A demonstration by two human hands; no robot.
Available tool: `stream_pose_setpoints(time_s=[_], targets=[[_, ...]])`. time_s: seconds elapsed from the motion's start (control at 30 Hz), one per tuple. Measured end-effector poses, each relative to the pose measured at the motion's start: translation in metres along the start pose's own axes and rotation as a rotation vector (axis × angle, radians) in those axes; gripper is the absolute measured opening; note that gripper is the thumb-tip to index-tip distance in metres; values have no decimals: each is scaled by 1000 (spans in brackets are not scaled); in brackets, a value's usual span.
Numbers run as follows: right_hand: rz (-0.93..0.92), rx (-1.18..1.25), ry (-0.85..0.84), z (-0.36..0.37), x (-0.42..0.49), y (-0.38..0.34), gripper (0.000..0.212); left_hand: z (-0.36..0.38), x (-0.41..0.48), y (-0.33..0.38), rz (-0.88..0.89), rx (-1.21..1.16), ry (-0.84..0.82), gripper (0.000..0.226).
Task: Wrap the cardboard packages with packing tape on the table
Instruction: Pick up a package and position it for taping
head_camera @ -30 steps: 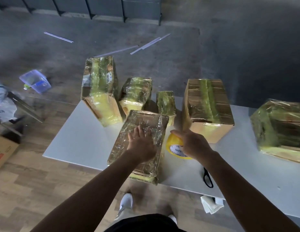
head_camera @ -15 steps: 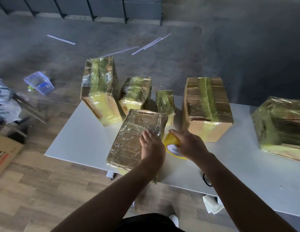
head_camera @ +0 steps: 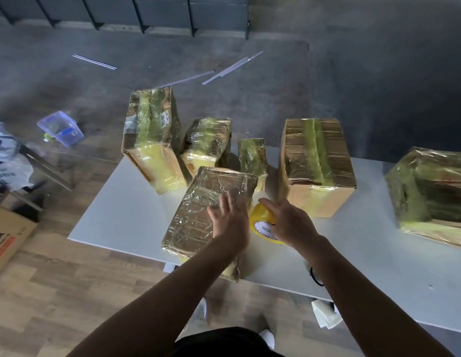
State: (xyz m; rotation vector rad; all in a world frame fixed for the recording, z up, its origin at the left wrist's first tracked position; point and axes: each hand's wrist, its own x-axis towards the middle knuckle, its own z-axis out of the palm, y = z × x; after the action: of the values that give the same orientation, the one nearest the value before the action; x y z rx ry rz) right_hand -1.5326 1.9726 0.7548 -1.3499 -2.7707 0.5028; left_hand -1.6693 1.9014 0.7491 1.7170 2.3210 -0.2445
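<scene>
A flat cardboard package (head_camera: 201, 210) covered in shiny clear tape lies on the white table (head_camera: 126, 217), its near end over the table's front edge. My left hand (head_camera: 230, 219) lies flat on its right side, fingers straight. Just right of the package, my right hand (head_camera: 288, 222) grips a yellow roll of packing tape (head_camera: 261, 222). Several other taped boxes stand behind: a tall one (head_camera: 152, 140), a small one (head_camera: 207, 143), a narrow one (head_camera: 252, 157), a large one (head_camera: 314, 163) and one at the far right (head_camera: 430, 194).
Black scissors (head_camera: 315, 275) lie near the table's front edge, partly hidden by my right forearm. On the floor are a clear plastic container (head_camera: 60, 127), a cardboard box (head_camera: 8, 235) at left, white bags (head_camera: 10, 163) and thin metal strips (head_camera: 232, 67).
My left hand has slid from the middle of the package's top toward its right edge. The right hand with the tape roll has stayed beside the package.
</scene>
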Motion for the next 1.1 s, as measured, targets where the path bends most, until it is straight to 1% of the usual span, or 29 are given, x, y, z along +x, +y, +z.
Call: stream_pose_setpoints(time_s=[0.07,0.17,0.27,0.33,0.4,0.47,0.53,0.6,0.7,0.8,0.87,0.97,1.03,1.07,1.1], targets=[[6,22,15,0,-1,0,63,0,3,5,-46,-21,-32,85],[9,94,36,-8,-5,-3,61,-5,-1,0,-44,-146,8,81],[-50,155,138,-27,-6,-13,62,-20,-8,-19,-26,-486,149,77],[-112,142,222,-44,-2,-23,65,-26,-8,-34,-15,-718,245,71],[-175,113,266,-55,7,-29,71,-28,-9,-44,14,-874,305,67],[-241,125,278,-60,18,-30,78,-29,-11,-52,42,-986,322,68],[-315,179,260,-56,25,-26,80,-31,-11,-61,45,-1038,328,70],[-344,279,258,-46,29,-21,77,-30,-5,-73,31,-1063,304,67],[-273,434,259,-29,35,-21,80,-29,5,-90,35,-1092,221,64],[-236,506,292,-21,43,-33,79,-27,10,-104,29,-1128,163,67],[-266,436,296,-29,48,-41,75,-25,13,-113,19,-1159,143,67],[-307,219,332,-50,47,-41,66,-21,15,-127,-13,-1181,175,65],[-308,83,324,-60,45,-40,62,-20,18,-133,1,-1199,167,63],[-293,44,310,-62,45,-40,61,-21,19,-137,29,-1182,162,63],[-284,26,295,-61,46,-41,62,-20,20,-142,62,-1102,167,62]])
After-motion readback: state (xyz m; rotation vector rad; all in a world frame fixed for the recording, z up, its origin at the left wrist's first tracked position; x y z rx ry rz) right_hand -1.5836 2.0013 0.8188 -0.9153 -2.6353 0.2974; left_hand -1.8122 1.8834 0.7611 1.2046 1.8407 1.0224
